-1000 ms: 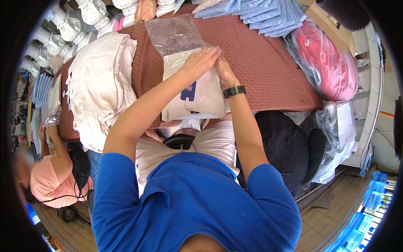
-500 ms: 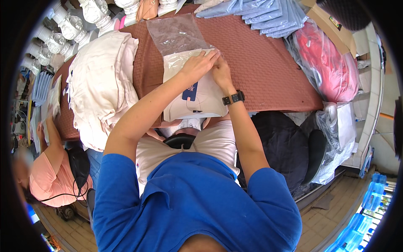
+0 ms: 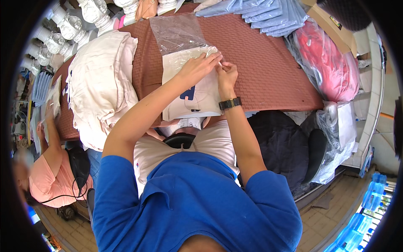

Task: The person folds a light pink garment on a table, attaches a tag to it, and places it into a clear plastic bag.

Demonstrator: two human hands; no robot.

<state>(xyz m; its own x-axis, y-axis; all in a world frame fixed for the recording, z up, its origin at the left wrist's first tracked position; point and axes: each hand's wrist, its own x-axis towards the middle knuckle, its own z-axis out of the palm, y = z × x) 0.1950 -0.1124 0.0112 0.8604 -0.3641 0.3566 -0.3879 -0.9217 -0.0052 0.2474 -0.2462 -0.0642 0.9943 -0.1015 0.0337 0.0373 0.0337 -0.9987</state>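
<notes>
A folded cream garment (image 3: pixel 172 77) lies inside a clear plastic bag (image 3: pixel 178 33), whose unfilled end spreads toward the far side of the table. A navy hang tag (image 3: pixel 187 93) on a thin string shows on the garment. My left hand (image 3: pixel 200 67) reaches across the garment, its fingers bent and closed at the bag's far right corner. Beside it my right hand (image 3: pixel 228 74), with a dark watch on the wrist, pinches at the same edge. The fingertips of both hands nearly meet, and they partly hide what is between them.
A tall pile of cream garments (image 3: pixel 100 80) stands at the left on the brown tablecloth (image 3: pixel 260 71). Bagged blue garments (image 3: pixel 273 17) lie at the far right, near a bagged red bundle (image 3: pixel 325 63). Another person (image 3: pixel 52 172) in a peach shirt works at the left.
My right hand has shifted slightly right and a little away from the left fingers. The bag has moved slightly, and my left hand stays by its corner.
</notes>
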